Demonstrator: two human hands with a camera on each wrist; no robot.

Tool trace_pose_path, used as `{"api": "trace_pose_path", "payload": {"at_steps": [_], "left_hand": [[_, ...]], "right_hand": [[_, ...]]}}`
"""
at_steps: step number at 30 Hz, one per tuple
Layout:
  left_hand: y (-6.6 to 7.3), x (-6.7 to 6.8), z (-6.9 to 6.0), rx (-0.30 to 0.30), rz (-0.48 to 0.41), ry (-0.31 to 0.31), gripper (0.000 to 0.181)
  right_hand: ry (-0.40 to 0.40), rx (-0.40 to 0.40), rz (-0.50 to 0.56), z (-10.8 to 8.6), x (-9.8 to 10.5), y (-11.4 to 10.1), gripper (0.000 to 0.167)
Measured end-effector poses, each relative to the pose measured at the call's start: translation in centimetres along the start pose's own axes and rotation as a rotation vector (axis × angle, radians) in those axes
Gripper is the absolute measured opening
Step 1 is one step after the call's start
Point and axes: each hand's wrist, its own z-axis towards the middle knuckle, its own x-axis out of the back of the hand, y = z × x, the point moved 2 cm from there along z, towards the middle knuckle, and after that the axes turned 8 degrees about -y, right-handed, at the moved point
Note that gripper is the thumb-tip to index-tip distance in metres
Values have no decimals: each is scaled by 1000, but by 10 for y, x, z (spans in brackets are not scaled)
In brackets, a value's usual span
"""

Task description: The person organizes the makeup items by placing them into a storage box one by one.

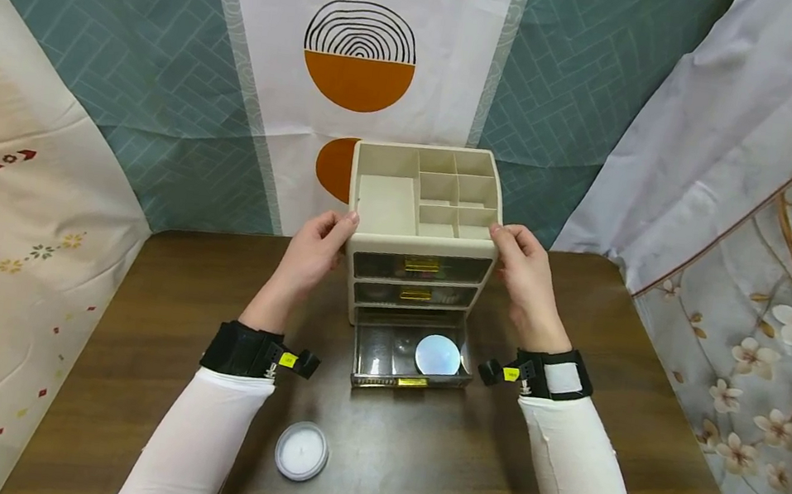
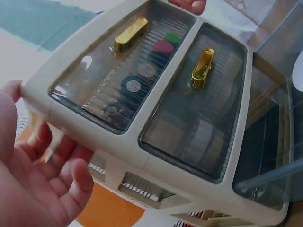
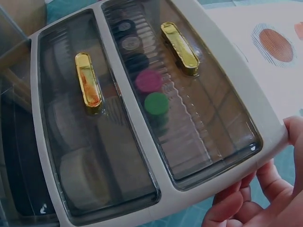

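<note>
A cream desktop drawer organizer (image 1: 386,204) with an open compartment top stands at the back of the table in the head view. My left hand (image 1: 311,251) grips its upper left front corner, thumb on the top edge and fingers at the side. At the opposite corner my right hand (image 1: 525,282) holds it likewise. The lowest clear drawer (image 1: 382,354) is pulled out, with a round pale disc (image 1: 438,355) inside. Two upper drawers with gold handles are closed. Through the top drawer's front (image 3: 199,127) show pink, green and dark round items.
A round white tub (image 1: 301,452), resembling a candle, sits on the brown wooden table (image 1: 410,483) near the left forearm. Behind the organizer hangs a patterned cloth (image 1: 437,52). Floral cloths (image 1: 750,352) line the sides.
</note>
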Motion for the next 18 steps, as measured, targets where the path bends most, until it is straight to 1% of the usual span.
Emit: {"api": "trace_pose_path", "payload": {"at_steps": [2,3,5,6,7,9,10,12,15,17,18], "left_hand": [[0,4,-12,-20,99,37,44],[0,7,-22,-38,159,54,44],[-3,10,-46,-97,311,81,45],[-5,11,-59,-134,399,81,46],[-9,12,-74,-170,482,64,48],[-17,12,-101,-229,631,-14,49],[-23,10,-113,-253,691,-73,50],[-35,6,-136,-270,778,-223,57],[-54,-3,-164,-269,839,-434,73],[-66,-9,-179,-273,862,-533,85],[-72,-12,-185,-288,873,-565,89]], "right_hand": [[8,2,-3,0,-1,0,20],[7,-2,-7,0,-2,0,19],[7,-14,-17,-2,-3,2,19],[5,-19,-21,-2,-4,2,18],[2,-23,-24,-3,-4,2,18],[5,-25,-28,-3,-5,2,19],[11,-22,-29,-2,-4,2,19],[20,-18,-34,-2,-3,1,19],[26,-19,-41,0,0,-1,18],[25,-24,-40,1,1,-1,18],[23,-25,-36,1,1,-1,18]]}}
